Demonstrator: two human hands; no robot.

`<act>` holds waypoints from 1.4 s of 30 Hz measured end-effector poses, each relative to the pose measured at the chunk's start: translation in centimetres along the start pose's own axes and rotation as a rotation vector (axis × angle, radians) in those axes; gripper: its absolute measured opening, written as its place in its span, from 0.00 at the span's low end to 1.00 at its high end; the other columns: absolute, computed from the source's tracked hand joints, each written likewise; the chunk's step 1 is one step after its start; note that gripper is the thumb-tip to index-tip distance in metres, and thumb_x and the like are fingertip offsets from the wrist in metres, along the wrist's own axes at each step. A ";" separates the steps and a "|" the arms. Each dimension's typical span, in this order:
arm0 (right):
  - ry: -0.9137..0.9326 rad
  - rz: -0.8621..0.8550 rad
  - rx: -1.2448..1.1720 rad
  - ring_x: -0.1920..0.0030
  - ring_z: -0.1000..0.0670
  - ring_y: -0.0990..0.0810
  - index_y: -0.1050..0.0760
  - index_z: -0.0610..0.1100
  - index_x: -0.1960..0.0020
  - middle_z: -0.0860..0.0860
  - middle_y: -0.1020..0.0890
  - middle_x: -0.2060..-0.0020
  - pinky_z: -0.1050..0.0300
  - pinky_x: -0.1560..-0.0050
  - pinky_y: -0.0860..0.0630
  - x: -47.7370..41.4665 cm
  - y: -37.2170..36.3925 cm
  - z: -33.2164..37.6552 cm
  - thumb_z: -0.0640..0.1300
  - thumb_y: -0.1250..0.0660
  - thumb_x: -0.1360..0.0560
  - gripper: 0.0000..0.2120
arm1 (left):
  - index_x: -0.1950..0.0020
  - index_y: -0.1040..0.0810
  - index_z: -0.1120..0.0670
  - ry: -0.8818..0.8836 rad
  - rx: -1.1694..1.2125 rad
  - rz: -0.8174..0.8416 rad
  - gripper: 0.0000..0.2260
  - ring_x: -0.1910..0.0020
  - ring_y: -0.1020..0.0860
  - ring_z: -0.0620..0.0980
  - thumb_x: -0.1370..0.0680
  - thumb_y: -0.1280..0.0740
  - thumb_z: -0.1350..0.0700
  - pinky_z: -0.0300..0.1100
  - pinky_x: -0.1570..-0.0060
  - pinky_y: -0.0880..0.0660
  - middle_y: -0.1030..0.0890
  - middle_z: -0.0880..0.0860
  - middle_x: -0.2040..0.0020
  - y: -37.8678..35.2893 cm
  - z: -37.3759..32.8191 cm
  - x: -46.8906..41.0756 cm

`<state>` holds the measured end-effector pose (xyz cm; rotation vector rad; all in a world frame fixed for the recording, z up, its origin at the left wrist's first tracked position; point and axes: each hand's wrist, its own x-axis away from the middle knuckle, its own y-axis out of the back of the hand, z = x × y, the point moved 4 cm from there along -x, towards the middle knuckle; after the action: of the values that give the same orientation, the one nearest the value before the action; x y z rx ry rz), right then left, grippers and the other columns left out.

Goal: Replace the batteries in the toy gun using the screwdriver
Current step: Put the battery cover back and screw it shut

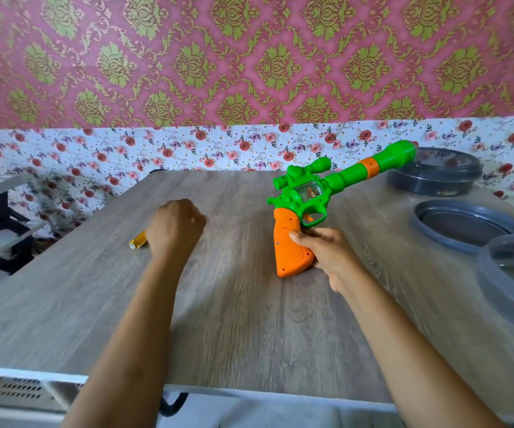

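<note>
Table (234,319): right hand (326,254) grips toy gun (311,205) (blurred).

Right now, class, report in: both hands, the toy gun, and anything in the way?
Right hand gripping toy gun by its orange grip. Left hand closed over yellow-handled screwdriver on table. Grip cover still on. Containers far right, clear of work.

Wood-grain table (234,319) against pink damask wallpaper (249,57) over floral paper.

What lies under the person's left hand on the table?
A yellow screwdriver handle pokes out from beneath the left hand, lying on the wooden table. The hand covers the shaft and tip, so whether the hand grips it cannot be told.
</note>
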<state>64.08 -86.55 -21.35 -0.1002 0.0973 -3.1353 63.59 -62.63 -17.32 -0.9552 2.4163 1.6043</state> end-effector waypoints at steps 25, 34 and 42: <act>0.040 -0.024 -0.052 0.60 0.50 0.24 0.23 0.41 0.51 0.46 0.20 0.59 0.45 0.41 0.27 -0.5 1.0 0.4 0.34 0.31 0.30 0.08 | 0.48 0.23 0.60 -0.431 0.763 -0.400 0.07 0.62 0.22 0.43 0.25 0.33 0.60 0.26 0.61 0.25 0.21 0.54 0.50 2.4 -4.5 3.3; -0.010 0.040 -0.107 0.57 0.49 0.21 0.22 0.39 0.45 0.40 0.19 0.47 0.48 0.43 0.26 -0.7 1.5 -0.1 0.36 0.30 0.31 0.14 | 0.39 0.33 0.51 -0.573 0.875 -0.319 0.15 0.54 0.20 0.34 0.23 0.34 0.60 0.29 0.51 0.24 0.20 0.41 0.51 3.0 -6.8 8.6; -0.021 -0.001 -0.115 0.46 0.43 0.21 0.22 0.39 0.43 0.41 0.19 0.47 0.47 0.41 0.25 -1.4 1.6 -0.8 0.38 0.28 0.32 0.17 | 0.32 0.35 0.50 -0.743 0.766 -0.306 0.21 0.49 0.22 0.36 0.23 0.35 0.63 0.26 0.48 0.27 0.22 0.43 0.49 1.4 -7.2 9.5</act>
<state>65.46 -88.10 -22.29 -0.1331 0.2782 -3.1270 57.09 -72.68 -16.77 -0.4328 1.9340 0.6336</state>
